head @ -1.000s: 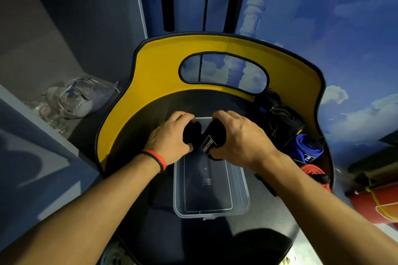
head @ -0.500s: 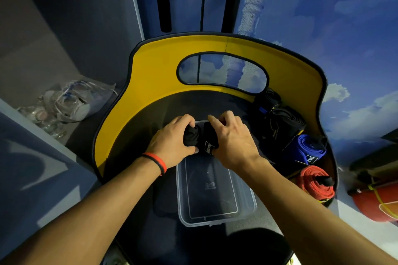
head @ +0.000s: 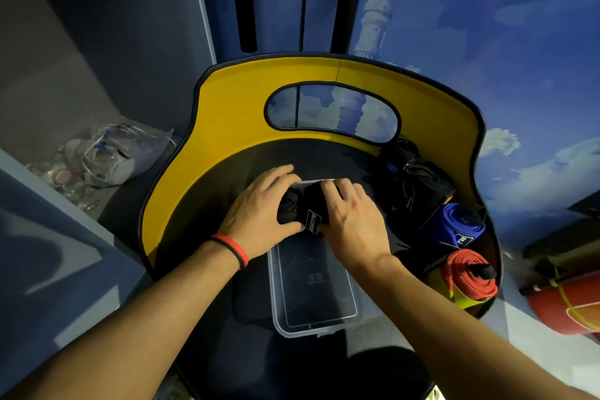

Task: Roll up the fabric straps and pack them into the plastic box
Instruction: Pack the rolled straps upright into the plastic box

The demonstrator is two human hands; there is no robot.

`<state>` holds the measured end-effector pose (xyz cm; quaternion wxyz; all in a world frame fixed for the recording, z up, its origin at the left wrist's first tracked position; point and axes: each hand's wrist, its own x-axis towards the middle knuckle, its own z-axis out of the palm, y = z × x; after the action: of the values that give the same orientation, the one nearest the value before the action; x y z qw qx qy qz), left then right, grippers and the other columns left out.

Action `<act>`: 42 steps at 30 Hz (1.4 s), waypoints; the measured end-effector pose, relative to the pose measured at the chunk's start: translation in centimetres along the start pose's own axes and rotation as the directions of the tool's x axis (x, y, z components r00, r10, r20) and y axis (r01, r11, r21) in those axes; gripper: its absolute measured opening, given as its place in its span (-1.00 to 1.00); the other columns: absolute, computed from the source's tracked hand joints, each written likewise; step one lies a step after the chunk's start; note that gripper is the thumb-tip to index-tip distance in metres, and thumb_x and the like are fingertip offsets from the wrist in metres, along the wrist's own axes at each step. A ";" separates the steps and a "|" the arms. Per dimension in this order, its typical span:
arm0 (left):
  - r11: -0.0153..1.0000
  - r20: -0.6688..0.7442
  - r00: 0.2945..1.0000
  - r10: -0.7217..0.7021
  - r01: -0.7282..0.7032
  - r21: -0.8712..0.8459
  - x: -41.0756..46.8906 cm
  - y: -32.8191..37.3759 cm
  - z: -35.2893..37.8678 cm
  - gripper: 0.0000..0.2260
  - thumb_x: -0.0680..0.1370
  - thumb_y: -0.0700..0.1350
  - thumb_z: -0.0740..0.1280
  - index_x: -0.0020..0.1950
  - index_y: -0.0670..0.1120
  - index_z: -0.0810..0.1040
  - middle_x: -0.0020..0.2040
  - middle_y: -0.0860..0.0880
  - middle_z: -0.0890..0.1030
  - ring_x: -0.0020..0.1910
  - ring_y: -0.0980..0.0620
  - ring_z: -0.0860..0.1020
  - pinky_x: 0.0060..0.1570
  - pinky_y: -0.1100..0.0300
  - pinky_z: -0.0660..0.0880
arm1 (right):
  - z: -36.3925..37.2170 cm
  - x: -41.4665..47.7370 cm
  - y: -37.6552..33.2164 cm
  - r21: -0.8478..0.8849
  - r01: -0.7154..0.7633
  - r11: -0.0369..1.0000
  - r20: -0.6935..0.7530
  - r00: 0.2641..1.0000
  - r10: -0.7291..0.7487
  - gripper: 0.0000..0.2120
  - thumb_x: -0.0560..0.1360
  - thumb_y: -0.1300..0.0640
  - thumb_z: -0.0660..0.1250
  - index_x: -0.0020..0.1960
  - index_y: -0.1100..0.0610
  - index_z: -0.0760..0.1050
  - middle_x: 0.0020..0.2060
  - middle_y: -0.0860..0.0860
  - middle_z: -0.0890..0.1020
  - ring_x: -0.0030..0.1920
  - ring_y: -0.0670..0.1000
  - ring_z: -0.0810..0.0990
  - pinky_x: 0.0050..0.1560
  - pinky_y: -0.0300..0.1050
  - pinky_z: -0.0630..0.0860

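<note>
Head view: A person's left hand [head: 259,209] and right hand [head: 355,226] close in from either side on a rolled black strap [head: 297,206] at the far end of a clear plastic box [head: 311,332]. The fingers of both hands curl over the roll and each thumb closes in on its near side, so both hands grip it. The hands and the roll cover the far end of the box, and it cannot be told whether the roll touches the box floor or is held just above it. The left end of the roll is largely hidden under the left hand.

The strap is matte black, wound into a thick, short bundle. It carries a small dark label [head: 313,220] with a pale edge, and the print on it is too small to read. A faint embossed mark on the box floor is equally unreadable.

The box lies lengthwise on a round black surface [head: 207,204] backed by a yellow wall [head: 233,114] with an oval window. To the right, against that wall, sit more rolled straps: a black bundle [head: 418,191], a blue roll [head: 454,224] and an orange-red roll [head: 470,276]. The black ones merge into shadow and cannot be counted.

A red and black wristband [head: 232,252] circles the left wrist. Both forearms are cut off by the lower edge. A crumpled clear bag [head: 113,156] lies at the left, and a red object [head: 565,308] is cropped at the right.
</note>
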<state>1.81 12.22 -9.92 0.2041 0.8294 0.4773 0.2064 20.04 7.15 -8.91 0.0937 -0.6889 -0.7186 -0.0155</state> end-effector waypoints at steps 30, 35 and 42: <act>0.977 0.219 0.953 0.210 -0.214 -0.006 0.1 -0.4 -0.7 -0.25 0.46 -0.48 0.20 0.52 0.16 0.36 0.55 0.26 0.23 0.53 0.28 0.11 0.58 -0.04 0.09 | -7.0 -11.3 8.1 -0.480 -0.133 0.867 0.392 0.851 0.348 -0.55 0.56 0.05 0.20 0.43 0.06 0.35 0.35 0.22 0.36 0.32 0.25 0.38 0.35 0.07 0.36; 0.979 0.216 0.955 0.202 -0.206 -0.005 0.2 -0.1 -0.7 -0.25 0.45 -0.48 0.19 0.52 0.16 0.38 0.55 0.24 0.25 0.56 0.20 0.15 0.58 -0.02 0.10 | -6.9 -10.5 8.3 -0.492 -0.126 0.861 0.367 0.867 0.337 -0.65 0.60 0.00 0.19 0.36 0.06 0.41 0.21 0.17 0.48 0.24 0.21 0.43 0.22 0.02 0.35; 0.978 0.219 0.954 0.203 -0.206 -0.012 0.0 -0.1 -0.6 -0.25 0.46 -0.47 0.20 0.52 0.16 0.36 0.56 0.23 0.24 0.56 0.22 0.13 0.58 -0.05 0.10 | -6.7 -9.2 8.3 -0.409 -0.143 0.901 0.297 0.913 0.280 -0.69 0.61 -0.08 0.20 0.27 0.03 0.46 0.14 0.14 0.46 0.17 0.20 0.45 -0.01 0.03 0.36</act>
<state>1.38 12.39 -9.49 0.2285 0.8932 0.3645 0.1309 29.35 -2.48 -4.65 -0.1682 -0.7606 -0.6267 -0.0212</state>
